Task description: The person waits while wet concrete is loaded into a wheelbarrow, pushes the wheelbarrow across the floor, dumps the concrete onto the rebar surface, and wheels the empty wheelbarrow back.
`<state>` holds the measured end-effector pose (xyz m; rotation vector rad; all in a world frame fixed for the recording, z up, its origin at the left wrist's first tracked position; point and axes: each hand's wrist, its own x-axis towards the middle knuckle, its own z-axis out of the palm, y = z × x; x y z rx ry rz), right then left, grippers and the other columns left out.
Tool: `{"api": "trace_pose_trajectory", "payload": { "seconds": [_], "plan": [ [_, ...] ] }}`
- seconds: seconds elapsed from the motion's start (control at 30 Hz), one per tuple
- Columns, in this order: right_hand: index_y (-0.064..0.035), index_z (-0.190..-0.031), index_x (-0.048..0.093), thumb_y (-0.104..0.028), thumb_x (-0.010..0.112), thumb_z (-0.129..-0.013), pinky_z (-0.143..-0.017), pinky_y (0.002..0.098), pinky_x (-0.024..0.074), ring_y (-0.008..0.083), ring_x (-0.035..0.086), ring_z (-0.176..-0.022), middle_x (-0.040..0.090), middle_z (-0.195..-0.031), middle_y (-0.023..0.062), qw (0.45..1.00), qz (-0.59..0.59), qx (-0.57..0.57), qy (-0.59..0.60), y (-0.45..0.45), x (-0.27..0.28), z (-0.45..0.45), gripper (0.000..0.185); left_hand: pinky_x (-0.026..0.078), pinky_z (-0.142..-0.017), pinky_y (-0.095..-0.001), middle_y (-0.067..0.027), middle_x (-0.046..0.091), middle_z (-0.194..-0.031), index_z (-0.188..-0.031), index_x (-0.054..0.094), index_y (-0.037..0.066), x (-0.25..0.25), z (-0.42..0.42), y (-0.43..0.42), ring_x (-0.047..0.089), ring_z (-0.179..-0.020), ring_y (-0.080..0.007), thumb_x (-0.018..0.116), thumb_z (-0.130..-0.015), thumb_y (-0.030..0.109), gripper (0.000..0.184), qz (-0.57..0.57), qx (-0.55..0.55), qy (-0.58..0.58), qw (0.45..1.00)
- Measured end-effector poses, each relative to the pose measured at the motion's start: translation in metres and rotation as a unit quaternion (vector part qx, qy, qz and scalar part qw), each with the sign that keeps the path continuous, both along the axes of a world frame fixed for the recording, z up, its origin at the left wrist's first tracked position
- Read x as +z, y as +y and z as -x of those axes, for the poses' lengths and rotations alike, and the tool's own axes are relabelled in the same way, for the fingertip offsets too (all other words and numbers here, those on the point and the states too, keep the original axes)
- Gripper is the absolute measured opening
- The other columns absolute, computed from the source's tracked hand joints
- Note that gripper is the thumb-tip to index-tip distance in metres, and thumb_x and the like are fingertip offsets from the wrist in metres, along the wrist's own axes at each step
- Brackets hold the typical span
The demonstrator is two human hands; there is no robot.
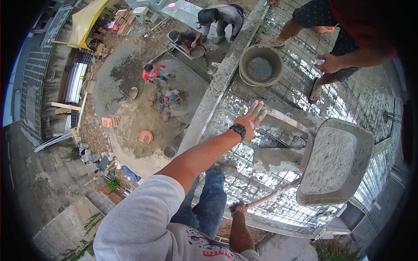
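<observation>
A wheelbarrow (365, 176) stands on the rebar mesh at the right, its tray holding wet grey concrete mix (329, 161). My left hand (252, 118), with a dark band at the wrist, is stretched out with its fingers spread at the end of the upper wheelbarrow handle (285, 118). Whether the palm touches that handle is hard to see. Lower down, my right hand (238, 209) is closed around the grip of the other handle (272, 196). Above my left hand sits a grey bucket (277, 55) with grey liquid inside.
A barefaced concrete edge (213, 98) borders the mesh, with a deep drop beyond. Far below, several workers (153, 72) are around a sand pile (135, 117) with an orange bucket (146, 137). A co-worker's leg (320, 87) and hand (329, 63) are near the grey bucket.
</observation>
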<state>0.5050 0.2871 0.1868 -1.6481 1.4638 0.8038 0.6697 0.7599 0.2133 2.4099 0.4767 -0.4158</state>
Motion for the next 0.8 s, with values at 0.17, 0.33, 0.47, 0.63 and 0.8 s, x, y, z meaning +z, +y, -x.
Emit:
{"api": "trace_pose_trajectory", "payload": {
  "seconds": [0.17,0.33,0.47,0.63,0.8],
  "plan": [
    [-0.0076,-0.070,0.046,-0.024,0.054,-0.092,-0.044,0.0320,0.0439,0.0198,0.050,-0.048,0.044,-0.056,0.0035,1.000,0.004,-0.002,-0.002,0.027,0.024,-0.009,0.028,0.025,-0.109,-0.0559,-0.0161,-0.009,-0.156,-0.151,0.007,0.018,-0.017,-0.003,-0.017,-0.004,-0.144,-0.0345,0.068,-0.071,0.017,0.101,-0.061,0.023,-0.033,0.997],
    [-0.0062,-0.078,0.048,-0.019,0.057,-0.092,-0.047,0.0340,0.0468,0.0193,0.053,-0.050,0.048,-0.059,0.0034,1.000,0.003,0.020,0.004,0.020,0.025,-0.007,0.021,0.029,-0.108,-0.0532,-0.0176,-0.008,-0.155,-0.151,0.007,0.016,-0.006,-0.007,-0.024,-0.005,-0.144,-0.0354,0.072,-0.071,0.025,0.104,-0.076,0.029,-0.002,0.997],
    [-0.0063,-0.083,0.048,-0.018,0.057,-0.091,-0.050,0.0350,0.0483,0.0201,0.054,-0.051,0.050,-0.061,0.0034,1.000,-0.010,0.001,-0.003,0.017,0.020,-0.006,0.017,0.029,-0.108,-0.0519,-0.0193,-0.009,-0.155,-0.151,0.005,0.015,0.008,-0.012,-0.022,-0.007,-0.143,-0.0367,0.072,-0.072,0.031,0.105,-0.055,0.023,0.030,0.998],
    [-0.0058,-0.079,0.052,-0.020,0.060,-0.090,-0.049,0.0379,0.0476,0.0226,0.055,-0.052,0.052,-0.060,0.0063,1.000,-0.003,-0.002,-0.009,0.014,0.019,-0.004,0.019,0.029,-0.109,-0.0486,-0.0194,-0.013,-0.154,-0.151,-0.001,0.014,0.018,-0.014,-0.020,-0.009,-0.144,-0.0346,0.069,-0.075,0.034,0.105,-0.051,0.005,0.067,0.996],
    [-0.0047,-0.078,0.052,-0.019,0.060,-0.090,-0.047,0.0376,0.0475,0.0228,0.054,-0.048,0.053,-0.057,0.0072,1.000,0.019,0.004,-0.010,0.015,0.018,-0.004,0.020,0.031,-0.108,-0.0496,-0.0191,-0.013,-0.154,-0.151,0.000,0.016,0.020,-0.014,-0.019,-0.010,-0.143,-0.0368,0.073,-0.072,0.036,0.109,-0.050,0.000,0.058,0.997]
  ]
}}
